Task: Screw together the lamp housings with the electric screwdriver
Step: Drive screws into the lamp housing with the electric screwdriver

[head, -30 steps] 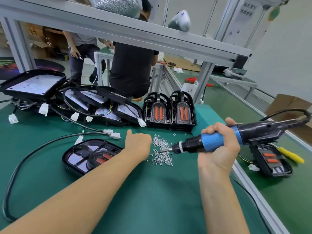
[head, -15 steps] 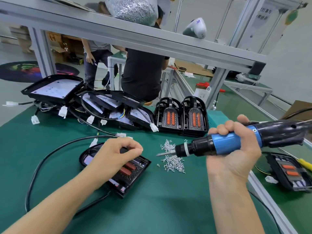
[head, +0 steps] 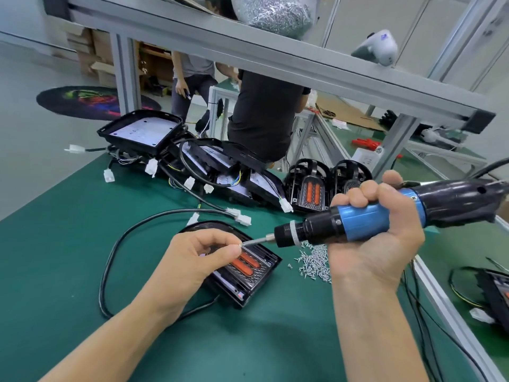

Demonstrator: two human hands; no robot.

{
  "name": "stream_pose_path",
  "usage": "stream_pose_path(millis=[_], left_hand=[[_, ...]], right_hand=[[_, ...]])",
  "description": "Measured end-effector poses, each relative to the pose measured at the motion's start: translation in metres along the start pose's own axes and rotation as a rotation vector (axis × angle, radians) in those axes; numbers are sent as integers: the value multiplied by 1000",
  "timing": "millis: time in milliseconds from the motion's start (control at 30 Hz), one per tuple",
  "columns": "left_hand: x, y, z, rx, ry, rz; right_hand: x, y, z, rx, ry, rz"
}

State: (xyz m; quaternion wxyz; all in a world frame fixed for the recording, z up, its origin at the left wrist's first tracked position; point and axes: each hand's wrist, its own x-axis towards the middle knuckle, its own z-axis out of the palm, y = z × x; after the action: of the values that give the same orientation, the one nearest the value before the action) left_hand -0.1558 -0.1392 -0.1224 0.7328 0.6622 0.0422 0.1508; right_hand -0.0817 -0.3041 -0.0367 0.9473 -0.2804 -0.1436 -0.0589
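A black lamp housing [head: 248, 282] with two orange strips lies on the green mat in front of me, its black cable looping to the left. My left hand [head: 198, 257] hovers over it and pinches a small screw [head: 240, 244] between thumb and forefinger, right at the bit tip. My right hand [head: 377, 238] grips the blue and black electric screwdriver [head: 366, 224], held level with its bit pointing left. A pile of loose screws [head: 314, 261] lies beside the housing on the right.
Several unassembled lamp housings [head: 198, 164] with wires and white connectors lie at the back of the green table [head: 68, 257]. Two upright black housings [head: 311, 188] stand behind the screwdriver. Another housing [head: 493, 293] sits at the right. A grey frame beam [head: 275, 59] crosses overhead; people stand beyond.
My left hand left the screw pile, passed over the lamp housing and now holds a screw up to the bit. The screwdriver stayed level; the view shifted closer.
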Motion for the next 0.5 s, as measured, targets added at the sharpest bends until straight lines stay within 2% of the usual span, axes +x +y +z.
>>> stream_pose_path(millis=[333,500], left_hand=[[2,-5,-2,48,12,-13],[1,-11,-12,162,29,13]], right_hand=[[-1,5,-1,-42,-28,4],[-2,10,-7,-84,-62,31]])
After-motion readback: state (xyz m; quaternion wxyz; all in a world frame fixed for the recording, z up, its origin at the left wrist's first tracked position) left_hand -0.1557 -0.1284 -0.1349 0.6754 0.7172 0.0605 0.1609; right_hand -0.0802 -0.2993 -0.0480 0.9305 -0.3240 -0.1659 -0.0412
